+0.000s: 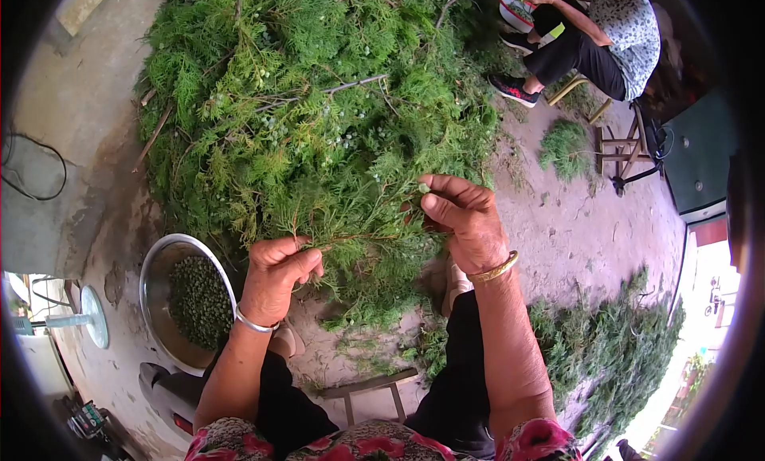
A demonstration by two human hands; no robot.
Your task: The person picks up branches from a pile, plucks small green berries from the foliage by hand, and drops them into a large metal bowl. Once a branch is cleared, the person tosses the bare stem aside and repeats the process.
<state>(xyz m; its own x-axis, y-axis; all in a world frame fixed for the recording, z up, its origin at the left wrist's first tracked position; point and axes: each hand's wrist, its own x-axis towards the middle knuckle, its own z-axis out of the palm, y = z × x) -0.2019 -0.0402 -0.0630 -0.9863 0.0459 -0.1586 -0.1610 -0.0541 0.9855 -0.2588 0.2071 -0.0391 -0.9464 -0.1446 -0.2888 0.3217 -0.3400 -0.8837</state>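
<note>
- The left hand (275,274) is shut tight around the stem of a green sprig (351,222).
- The right hand (466,222) pinches one small green berry (424,188) between its fingertips, right at the top of the sprig.
- It looks like the picking step. The next move likely calls for a small pull, then a reach to the metal bowl (155,270).
- The sprig is thin, flat and feathery. It sits between both hands, over a big pile of branches (319,86) on the ground.
- The bowl is near the left hand and holds many berries.
- Another person (606,31) sits on a stool (625,146) far off.
</note>
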